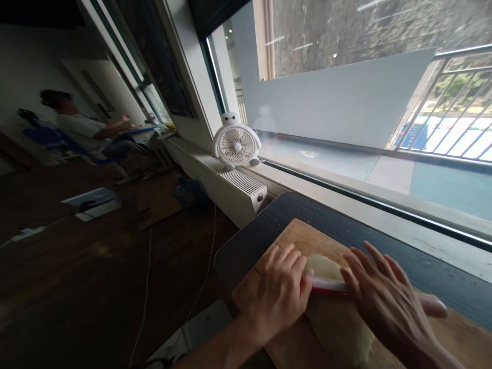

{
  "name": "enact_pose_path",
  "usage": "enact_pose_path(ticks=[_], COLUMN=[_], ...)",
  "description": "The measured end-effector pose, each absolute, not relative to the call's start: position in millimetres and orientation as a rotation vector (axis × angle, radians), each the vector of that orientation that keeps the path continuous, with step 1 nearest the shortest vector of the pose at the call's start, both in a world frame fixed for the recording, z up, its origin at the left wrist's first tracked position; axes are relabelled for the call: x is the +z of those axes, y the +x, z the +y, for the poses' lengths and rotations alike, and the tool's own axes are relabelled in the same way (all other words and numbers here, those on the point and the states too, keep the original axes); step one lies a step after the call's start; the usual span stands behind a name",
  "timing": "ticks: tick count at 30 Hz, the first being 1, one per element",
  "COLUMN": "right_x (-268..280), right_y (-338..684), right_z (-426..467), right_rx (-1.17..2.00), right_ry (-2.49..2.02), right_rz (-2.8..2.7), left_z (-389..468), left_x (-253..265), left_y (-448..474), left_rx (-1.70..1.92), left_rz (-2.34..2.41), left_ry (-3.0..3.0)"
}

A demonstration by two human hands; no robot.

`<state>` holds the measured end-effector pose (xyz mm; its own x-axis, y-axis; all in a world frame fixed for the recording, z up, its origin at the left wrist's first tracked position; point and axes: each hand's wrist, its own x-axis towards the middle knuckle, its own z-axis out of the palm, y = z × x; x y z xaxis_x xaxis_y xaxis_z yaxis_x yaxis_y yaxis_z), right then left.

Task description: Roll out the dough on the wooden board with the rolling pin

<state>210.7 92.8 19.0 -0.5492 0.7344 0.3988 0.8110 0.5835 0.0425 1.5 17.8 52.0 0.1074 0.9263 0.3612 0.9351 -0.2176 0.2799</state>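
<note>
A flat sheet of pale dough point(326, 267) lies on a wooden board point(298, 233), spreading both beyond and in front of a rolling pin point(332, 285). The pin's middle looks whitish with a red edge, and its rounded end point(434, 306) sticks out at the right. My left hand point(284, 282) is closed around the pin's left end, which its fingers hide. Over the right part of the pin rests my right hand point(388, 294), palm down, its fingers stretched out and apart. Both hands are slightly blurred.
The board lies on a dark table point(246, 251) beside a large window. A white fan point(237, 146) stands on a heater cover point(230, 179) beyond the table. At the far left a person point(80, 120) sits on a chair. Cables point(148, 287) run over the dark floor.
</note>
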Motion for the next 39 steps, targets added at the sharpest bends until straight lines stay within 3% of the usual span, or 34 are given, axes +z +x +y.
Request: enact_pose_path(ticks=[4, 12, 22, 32, 39], right_x=[20.0, 39.1, 39.3, 47.3, 44.2], right_y=[194.3, 117.8, 173.5, 76.3, 143.1], right_z=[83.9, 150.2, 78.3, 157.2, 105.1], right_rx=[-0.277, -0.028, -0.061, 0.091, 0.061], right_ry=[-1.259, -1.346, -1.250, -1.311, -1.229], right_rz=[-2.465, -2.508, -2.657, -2.637, -2.697], left_z=[-24.5, -2.8, -40.4, -16.3, -31.7], left_x=[44.1, 40.9, 15.0, 27.5, 23.6], left_y=[-0.4, -18.6, -24.8, -32.6, -22.5], left_rx=[-0.761, -0.877, -1.023, -1.086, -1.133], left_rz=[-1.920, -2.067, -1.764, -1.975, -1.839], left_ry=[-2.389, -2.174, -2.296, -2.062, -2.169])
